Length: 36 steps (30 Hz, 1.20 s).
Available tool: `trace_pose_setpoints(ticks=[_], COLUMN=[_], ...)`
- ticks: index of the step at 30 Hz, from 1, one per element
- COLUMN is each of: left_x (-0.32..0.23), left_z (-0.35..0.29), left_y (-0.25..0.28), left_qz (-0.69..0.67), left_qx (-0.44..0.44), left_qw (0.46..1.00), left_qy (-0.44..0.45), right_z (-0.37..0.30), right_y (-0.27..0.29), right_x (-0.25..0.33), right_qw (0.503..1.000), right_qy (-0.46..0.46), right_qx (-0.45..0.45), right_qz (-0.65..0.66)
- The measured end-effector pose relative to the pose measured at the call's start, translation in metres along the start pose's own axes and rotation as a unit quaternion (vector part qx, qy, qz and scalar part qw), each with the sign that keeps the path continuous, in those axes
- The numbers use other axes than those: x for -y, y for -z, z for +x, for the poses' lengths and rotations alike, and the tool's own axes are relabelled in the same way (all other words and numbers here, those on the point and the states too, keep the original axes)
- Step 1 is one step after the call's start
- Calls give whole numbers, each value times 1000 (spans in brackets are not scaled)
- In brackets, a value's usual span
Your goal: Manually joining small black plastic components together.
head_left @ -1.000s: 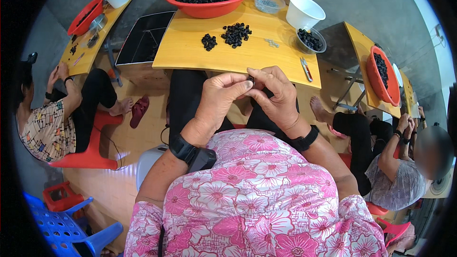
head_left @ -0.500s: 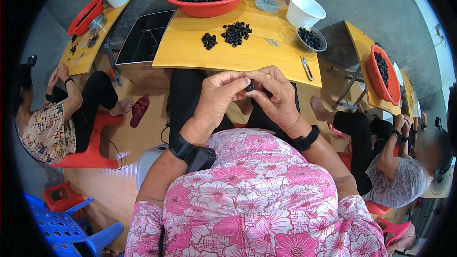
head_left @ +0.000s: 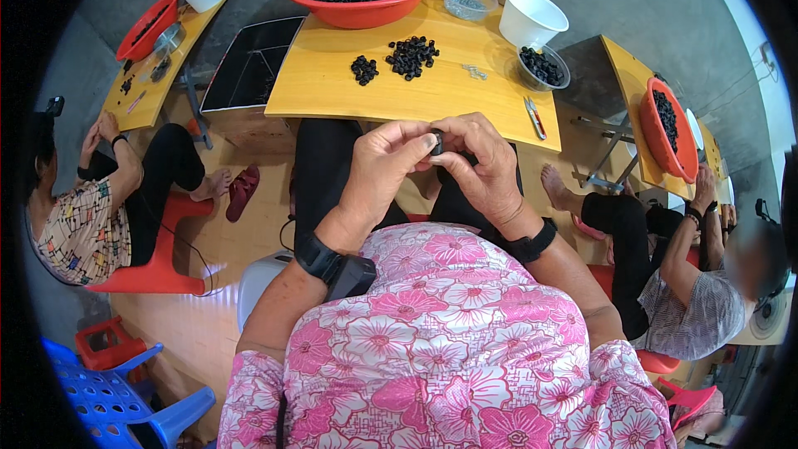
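Note:
A small black ring-like piece (head_left: 436, 142) is pinched between my two hands, over my lap and just short of the table's near edge. My left hand (head_left: 384, 165) grips it with thumb and forefinger. From the other side my right hand (head_left: 480, 160) closes on the same piece with its fingertips. Two small heaps of similar black pieces lie on the yellow table (head_left: 332, 96): a bigger heap (head_left: 412, 58) and a smaller heap (head_left: 364, 71). To their right is a little group of clear bits (head_left: 475, 72).
A red basin (head_left: 366, 15) full of black pieces stands at the back, a white bowl (head_left: 534, 21) to its right. Nearer are a clear bowl of black pieces (head_left: 542, 69) and thread snips (head_left: 535, 118). People sit working at tables on both sides.
My right fingers have shifted slightly on the black piece, which now shows more of itself, upright between my fingertips. The person at right has raised their hands.

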<state>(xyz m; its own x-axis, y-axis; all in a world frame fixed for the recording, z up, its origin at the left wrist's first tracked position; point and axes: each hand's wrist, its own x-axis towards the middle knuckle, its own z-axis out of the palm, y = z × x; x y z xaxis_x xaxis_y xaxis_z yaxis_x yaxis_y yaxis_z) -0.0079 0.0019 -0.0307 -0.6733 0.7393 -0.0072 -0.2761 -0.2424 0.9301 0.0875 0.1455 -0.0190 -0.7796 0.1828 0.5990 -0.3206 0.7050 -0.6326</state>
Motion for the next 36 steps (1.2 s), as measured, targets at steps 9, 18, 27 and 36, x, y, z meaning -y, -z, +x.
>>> trace_pose_setpoints(ticks=[9,18,27,36], left_x=[-8,-7,-13,-13], left_z=[-1,-1,-4,-4], left_y=[-2,-3,-6,-5], left_qz=[55,36,71,163], left_qx=[39,25,72,93], left_qw=[995,997,989,977], left_qy=[-70,-68,-110,-105], right_z=[0,-2,-1,-4], right_y=[4,2,6,6], right_x=[2,1,3,-1], right_qw=[1000,999,1000,1000], right_qy=[10,-4,6,5], right_qx=[16,11,-2,8], right_qz=[10,30,17,30])
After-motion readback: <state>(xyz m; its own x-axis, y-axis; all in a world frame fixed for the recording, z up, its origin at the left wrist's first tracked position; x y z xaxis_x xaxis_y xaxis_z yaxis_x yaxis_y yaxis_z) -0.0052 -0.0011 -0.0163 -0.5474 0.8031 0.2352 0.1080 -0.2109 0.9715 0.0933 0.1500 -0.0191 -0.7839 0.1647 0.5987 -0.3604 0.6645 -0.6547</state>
